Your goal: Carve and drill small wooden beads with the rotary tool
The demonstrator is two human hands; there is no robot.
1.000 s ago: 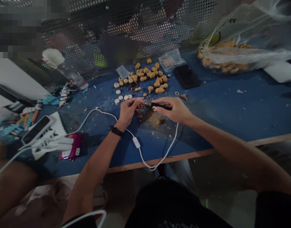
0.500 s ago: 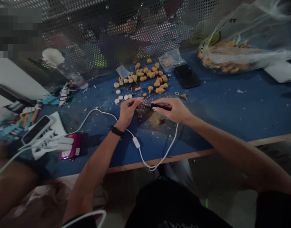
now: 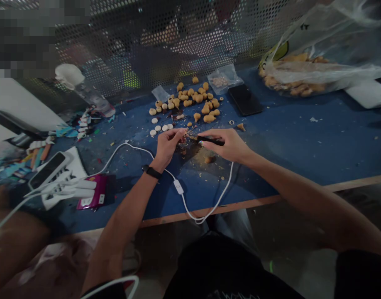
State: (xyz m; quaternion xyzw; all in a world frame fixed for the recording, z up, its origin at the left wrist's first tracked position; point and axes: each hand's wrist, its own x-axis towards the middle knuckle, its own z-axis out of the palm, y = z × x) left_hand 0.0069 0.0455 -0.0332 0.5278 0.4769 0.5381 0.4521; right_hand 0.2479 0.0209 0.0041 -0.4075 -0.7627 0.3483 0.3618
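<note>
Some shirt lettering [image 3: 235,295] is illegible; the right hand [image 3: 231,143] holds a black tool [image 3: 209,140].

At centre, the left hand's [image 3: 169,145] fingers mostly hide a piece [image 3: 186,133] too small to identify. The plastic bag [image 3: 318,70] is cut off upper right; blurry blocks obscure the upper left.

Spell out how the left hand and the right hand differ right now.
The left hand pinches a small piece, mostly hidden by its fingers, while the right hand holds a black-handled tool that points toward the left hand. The left wrist wears a black band; the right wrist is bare. Both hands are close together over the blue table, fingertips facing each other.
</note>
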